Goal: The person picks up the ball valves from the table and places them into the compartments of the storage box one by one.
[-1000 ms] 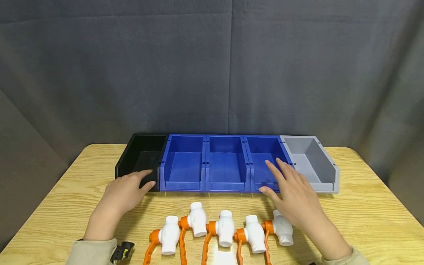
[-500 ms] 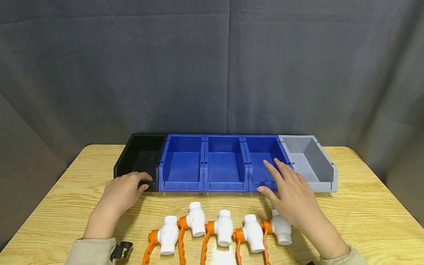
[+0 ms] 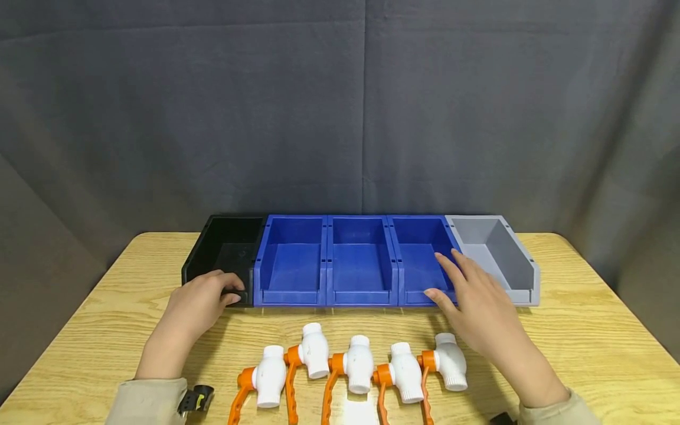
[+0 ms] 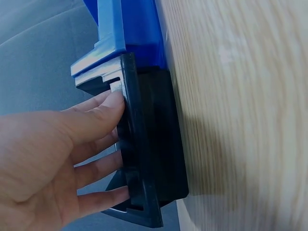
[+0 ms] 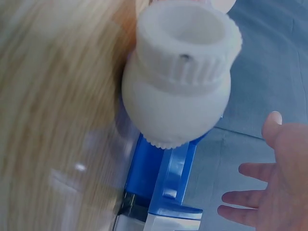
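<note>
My left hand (image 3: 198,307) grips the front lip of the black bin (image 3: 228,260), at the left end of a row of bins. In the left wrist view the thumb (image 4: 108,110) lies on the outside of the lip and the fingers reach over it. My right hand (image 3: 480,307) is held above the table with fingers spread, in front of the right blue bin (image 3: 419,265) and the grey bin (image 3: 523,274). It holds nothing. Just left of its wrist lies a white ball valve (image 3: 451,363) with an orange handle, seen large in the right wrist view (image 5: 178,96).
Several more white ball valves with orange handles, such as the leftmost valve (image 3: 271,378), lie along the front of the wooden table (image 3: 95,348). Two other blue bins (image 3: 294,265) stand between the black bin and the right blue bin. A grey curtain (image 3: 265,118) hangs behind.
The left fingers have closed from above the black bin's front onto its lip. My right hand has shifted slightly to the right, uncovering more of the rightmost valve. The bins stay in their row.
</note>
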`<state>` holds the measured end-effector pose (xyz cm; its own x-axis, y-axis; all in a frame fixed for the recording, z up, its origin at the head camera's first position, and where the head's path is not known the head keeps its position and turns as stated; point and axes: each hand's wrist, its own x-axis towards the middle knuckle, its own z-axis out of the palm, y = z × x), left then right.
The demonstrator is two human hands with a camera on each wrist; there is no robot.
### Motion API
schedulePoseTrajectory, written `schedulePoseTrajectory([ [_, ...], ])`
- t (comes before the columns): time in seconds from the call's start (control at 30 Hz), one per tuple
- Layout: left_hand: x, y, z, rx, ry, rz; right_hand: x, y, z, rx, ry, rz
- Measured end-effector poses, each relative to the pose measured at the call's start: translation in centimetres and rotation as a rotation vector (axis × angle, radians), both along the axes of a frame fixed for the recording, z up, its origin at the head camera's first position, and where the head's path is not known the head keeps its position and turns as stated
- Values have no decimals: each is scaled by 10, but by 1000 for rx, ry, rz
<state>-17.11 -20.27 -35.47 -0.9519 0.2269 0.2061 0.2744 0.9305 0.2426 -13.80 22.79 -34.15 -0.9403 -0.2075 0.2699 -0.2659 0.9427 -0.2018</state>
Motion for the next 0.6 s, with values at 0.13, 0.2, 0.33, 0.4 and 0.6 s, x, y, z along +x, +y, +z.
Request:
schedulePoseTrajectory([
  [0.13, 0, 0, 0, 1, 1, 3, -1, 3, 1, -4, 11, 6],
  [0.2, 0, -1, -1, 1, 4, 4, -1, 4, 2, -6, 8, 6],
  [0.33, -1, -1, -1, -6, 11, 0, 0, 5, 4, -8, 8, -1],
  [0.4, -2, -2, -1, -8, 17, -11, 0, 6, 6, -9, 12, -7],
  [0.6, -2, -4, -1, -8, 20, -48, 2, 8, 7, -17, 11, -20],
])
